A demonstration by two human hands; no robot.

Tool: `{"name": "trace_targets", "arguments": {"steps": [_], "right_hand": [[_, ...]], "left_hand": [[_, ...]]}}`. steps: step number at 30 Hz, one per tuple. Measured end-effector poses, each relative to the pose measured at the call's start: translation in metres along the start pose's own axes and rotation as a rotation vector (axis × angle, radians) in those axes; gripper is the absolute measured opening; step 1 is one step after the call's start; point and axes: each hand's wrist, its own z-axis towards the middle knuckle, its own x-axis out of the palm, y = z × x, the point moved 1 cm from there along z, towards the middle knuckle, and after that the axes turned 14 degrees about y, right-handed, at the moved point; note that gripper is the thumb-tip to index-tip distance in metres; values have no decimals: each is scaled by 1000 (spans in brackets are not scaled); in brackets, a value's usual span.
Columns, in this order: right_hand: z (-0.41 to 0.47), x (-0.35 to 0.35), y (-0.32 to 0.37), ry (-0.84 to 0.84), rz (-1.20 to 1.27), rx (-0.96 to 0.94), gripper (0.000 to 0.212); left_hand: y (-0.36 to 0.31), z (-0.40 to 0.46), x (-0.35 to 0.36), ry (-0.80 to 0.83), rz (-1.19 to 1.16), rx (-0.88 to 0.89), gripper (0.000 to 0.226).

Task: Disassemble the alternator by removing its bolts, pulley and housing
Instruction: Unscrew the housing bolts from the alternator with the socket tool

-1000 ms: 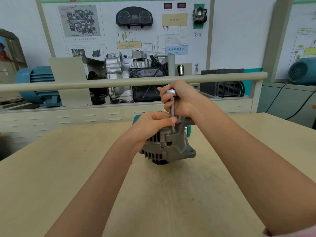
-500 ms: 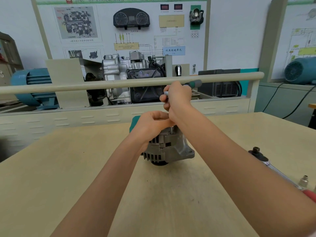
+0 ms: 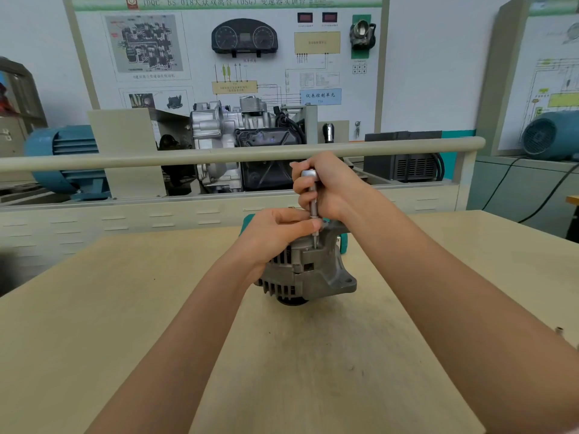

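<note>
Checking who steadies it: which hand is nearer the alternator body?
Left. The left hand rests on top of the alternator, holding it. The right hand is above it, gripping the upright driver.

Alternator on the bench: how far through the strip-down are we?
Done: no removed part shows. In hand: the right hand grips a metal driver standing upright on a bolt atop the alternator, while the left hand steadies the body. Left: the housing halves are together; the pulley is hidden.

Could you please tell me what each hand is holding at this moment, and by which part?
Right hand grips the driver tool by its upper shaft; left hand holds the alternator's top.
</note>
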Motion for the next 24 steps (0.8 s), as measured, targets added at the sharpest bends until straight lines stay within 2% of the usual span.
{"name": "trace_targets", "arguments": {"steps": [4,8,10,12,14,16,19,21,24], "right_hand": [[3,3,-3,-182,-32,-91,35],[9,9,-11,-427,-54,-285,23],[12,10,-16,-552,-45,-400,25],[14,11,-17,-603,-35,-455,24],[13,11,-16,-564,-48,-402,20],[10,10,-11,-440,-47,-277,18],[6,4,-1,-119,0,-26,29],[4,-1,3,63,44,62,28],[2,-6,2,130,106,85,25]], "left_hand": [[1,2,1,-37,-3,19,12],[2,4,4,-104,5,29,12],[2,5,6,-145,36,23,14],[2,6,8,-165,57,15,14],[2,5,9,-157,52,11,11],[0,4,8,-105,45,-4,8],[-2,0,4,-9,36,-14,8],[-1,-1,2,0,48,-17,7],[0,0,0,-4,45,-14,5]]}}
